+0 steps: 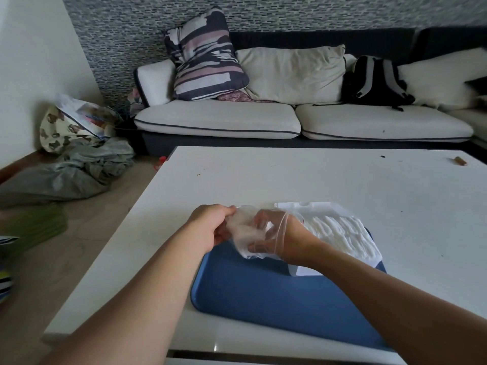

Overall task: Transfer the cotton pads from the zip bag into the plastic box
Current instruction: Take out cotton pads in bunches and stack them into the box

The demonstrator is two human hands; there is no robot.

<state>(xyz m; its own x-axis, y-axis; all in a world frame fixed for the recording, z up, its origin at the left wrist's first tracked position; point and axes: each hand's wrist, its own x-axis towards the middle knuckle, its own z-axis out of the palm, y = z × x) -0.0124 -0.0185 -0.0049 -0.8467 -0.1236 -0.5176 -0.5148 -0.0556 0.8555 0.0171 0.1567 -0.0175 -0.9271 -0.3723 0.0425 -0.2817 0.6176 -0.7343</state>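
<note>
A clear zip bag (pixel 246 227) is held above the far left end of a blue tray (pixel 263 293) on the white table (pixel 290 175). My left hand (pixel 210 225) grips the bag's left side. My right hand (pixel 274 235) is pushed inside the bag up to the wrist, its fingers curled around white cotton pads inside. To the right, a clear plastic box (pixel 313 206) holds a row of white cotton pads (pixel 342 235) standing on edge. The box rests partly on the tray's far right end.
A small brown object (pixel 459 161) lies near the table's far right edge. Beyond the table stands a sofa (pixel 218 119) with cushions and a black backpack (pixel 374 80). Clothes and bags (pixel 76 154) lie on the floor to the left.
</note>
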